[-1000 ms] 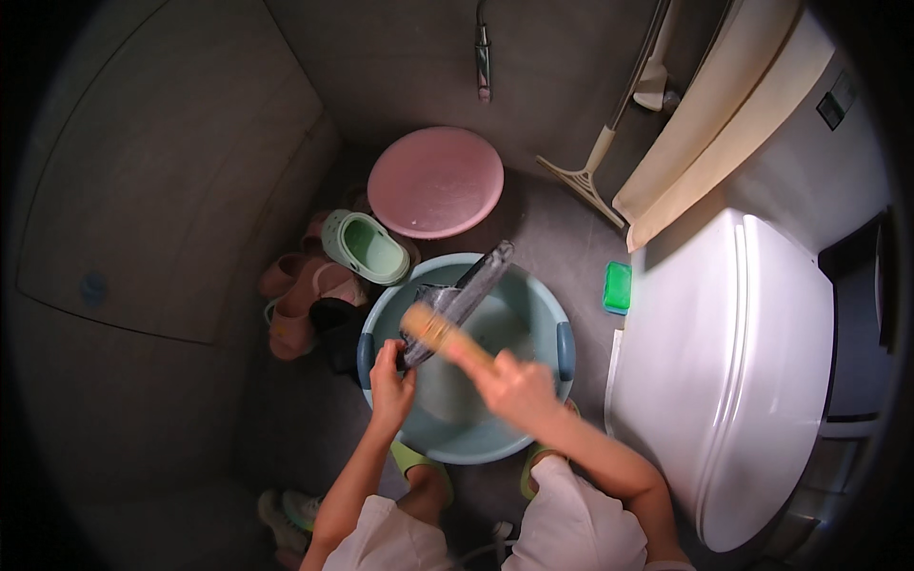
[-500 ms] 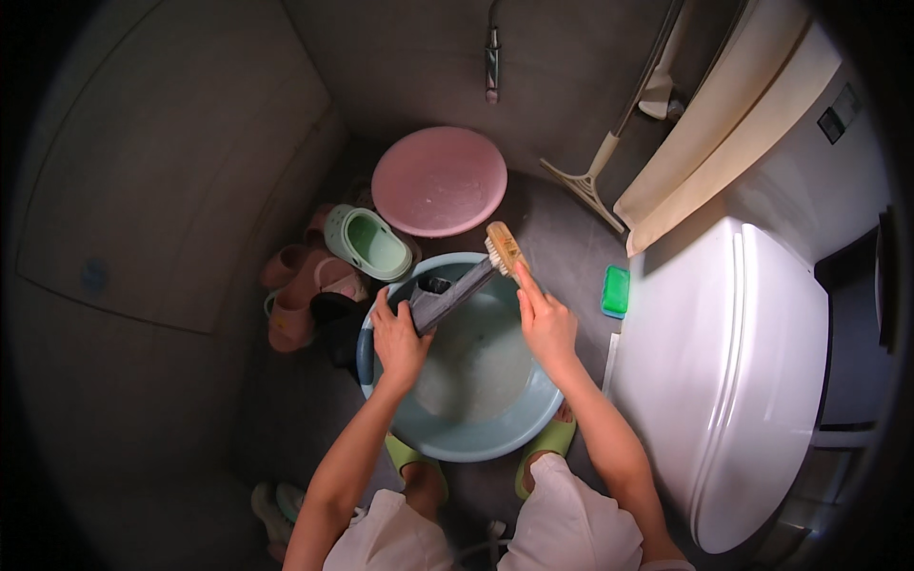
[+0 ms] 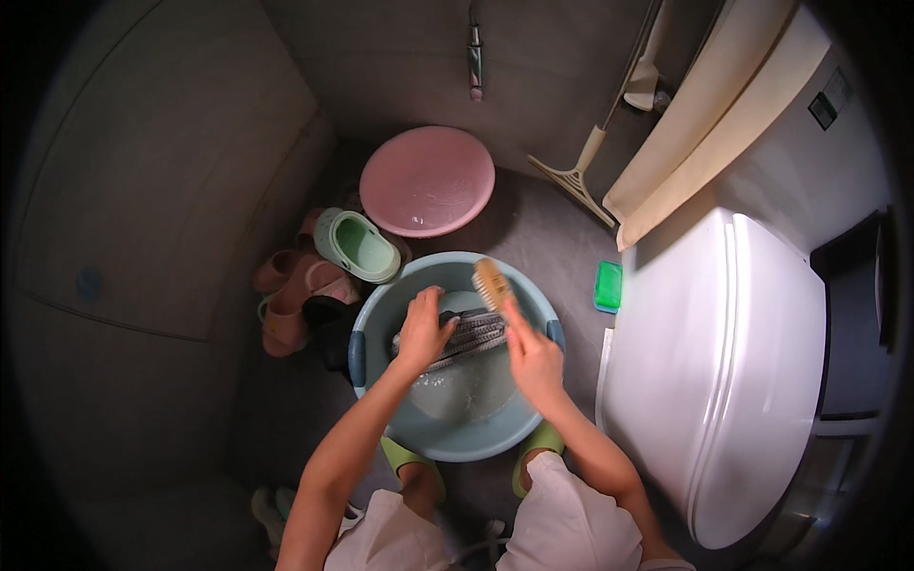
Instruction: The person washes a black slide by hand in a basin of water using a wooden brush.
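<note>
A light blue basin [image 3: 466, 440] with soapy-looking water stands on the floor between my feet. Low inside it, my left hand [image 3: 421, 333] is closed on a grey, knit-textured shoe [image 3: 471, 335], which lies on its side and is partly covered by the fingers. My right hand [image 3: 535, 362] grips the handle of a wooden scrubbing brush [image 3: 491, 285] with pale bristles. The brush is tilted just above the shoe's far right end; whether the bristles touch it I cannot tell.
Behind the basin is a pink basin [image 3: 428, 186]. Left of it lie a mint clog [image 3: 360, 246] and several pink shoes [image 3: 286, 324]. A green soap box [image 3: 607, 285] sits beside the white toilet [image 3: 695, 381]. A squeegee [image 3: 576, 181] leans at the back right.
The shoe has gone lower into the basin and turned, now showing its knit upper instead of its sole edge. The brush has moved slightly nearer and down with my right hand.
</note>
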### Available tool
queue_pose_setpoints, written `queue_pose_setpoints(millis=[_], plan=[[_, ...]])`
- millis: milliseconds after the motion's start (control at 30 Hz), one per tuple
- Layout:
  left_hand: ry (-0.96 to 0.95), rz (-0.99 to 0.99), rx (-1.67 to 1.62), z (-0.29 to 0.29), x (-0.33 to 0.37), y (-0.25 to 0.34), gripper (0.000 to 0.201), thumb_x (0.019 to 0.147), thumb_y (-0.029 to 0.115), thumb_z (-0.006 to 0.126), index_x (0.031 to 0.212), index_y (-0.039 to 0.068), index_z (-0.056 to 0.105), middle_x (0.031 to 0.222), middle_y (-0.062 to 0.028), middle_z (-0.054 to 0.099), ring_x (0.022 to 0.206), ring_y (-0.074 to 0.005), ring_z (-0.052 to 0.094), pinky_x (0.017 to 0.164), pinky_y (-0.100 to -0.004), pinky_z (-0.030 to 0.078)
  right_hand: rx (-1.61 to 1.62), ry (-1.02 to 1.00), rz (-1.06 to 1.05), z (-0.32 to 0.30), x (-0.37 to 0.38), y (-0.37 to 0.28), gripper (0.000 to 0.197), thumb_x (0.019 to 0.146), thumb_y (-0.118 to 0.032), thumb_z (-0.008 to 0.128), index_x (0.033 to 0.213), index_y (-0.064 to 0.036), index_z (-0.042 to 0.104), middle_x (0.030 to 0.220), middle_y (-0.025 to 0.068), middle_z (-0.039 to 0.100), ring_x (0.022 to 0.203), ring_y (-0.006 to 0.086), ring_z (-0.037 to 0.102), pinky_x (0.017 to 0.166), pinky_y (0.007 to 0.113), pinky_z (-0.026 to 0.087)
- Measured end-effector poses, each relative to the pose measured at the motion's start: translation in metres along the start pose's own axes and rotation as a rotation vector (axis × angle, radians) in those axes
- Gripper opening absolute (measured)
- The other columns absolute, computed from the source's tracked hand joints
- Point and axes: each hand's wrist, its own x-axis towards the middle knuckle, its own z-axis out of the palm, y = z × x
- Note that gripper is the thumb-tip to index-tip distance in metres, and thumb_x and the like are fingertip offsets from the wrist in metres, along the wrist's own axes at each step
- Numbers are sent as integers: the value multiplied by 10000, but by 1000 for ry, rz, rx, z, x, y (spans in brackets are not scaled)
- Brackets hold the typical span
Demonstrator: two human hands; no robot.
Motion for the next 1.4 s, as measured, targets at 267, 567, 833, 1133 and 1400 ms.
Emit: queue_pose_setpoints(millis=[267,567,833,1133,1400], plan=[[-729,347,426,69,11,7,821,718,323,779,1403,73,402,1275,-197,546,1224,-340,506,1041,-495,374,131,60,123,-37,1,13,435,957,-113,546,1387,-168,516,603,139,484,488,152,444,522,305,423],[-377,56,138,50,-23,31,373,722,80,677,1043,54,489,982,-182,630,928,-375,612,803,-470,470,148,50,135,-44,-11,18,444,932,-106,578,1369,-168,537,655,145,562,498,216,512,527,327,457],[-19,-18,-175,-30,-28,77,375,741,-23,661,1077,43,510,922,-184,596,884,-394,590,743,-471,470,3,89,-158,-42,-11,-11,480,882,-150,640,1347,-238,563,610,88,564,485,277,571,455,379,483],[77,-25,-223,-39,-42,54,367,719,-85,678,1050,10,553,967,-155,614,886,-324,634,750,-369,498,-56,-89,-249,-48,-15,-45,557,828,-149,684,1361,-244,553,621,50,513,459,229,544,444,353,493],[212,-157,-351,-45,-48,47,342,706,-60,715,1017,-8,581,936,-150,655,854,-269,670,747,-341,513,-95,-104,-309,-41,-15,-56,481,839,-120,676,1307,-207,606,597,42,454,432,203,489,424,339,459]])
